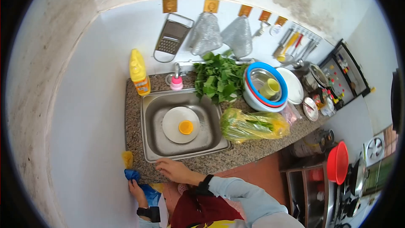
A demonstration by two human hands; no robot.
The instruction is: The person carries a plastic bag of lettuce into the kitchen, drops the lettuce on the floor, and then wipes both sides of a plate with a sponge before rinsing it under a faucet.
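My left hand [137, 192] is low beside the counter's left end, its fingers closed on a blue plastic bag [132, 175] that hangs at the corner. Part of the blue plastic also shows below the hand. Just above it is a yellow plastic bag [127, 159]. Over the counter's front edge, near the sink's lower left rim, my right hand [174, 169] has loosely bent fingers, apart, and nothing visible in them. Inside the steel sink [154, 147], a white plate [174, 132] lies with a round orange piece [186, 127] on it.
A yellow bottle [138, 72] stands behind the sink, left of the pink-ended faucet [176, 82]. Leafy greens [217, 78], vegetables in a clear bag [253, 126] and stacked basins [283, 82] crowd the right side. A grater [173, 38] hangs on the wall.
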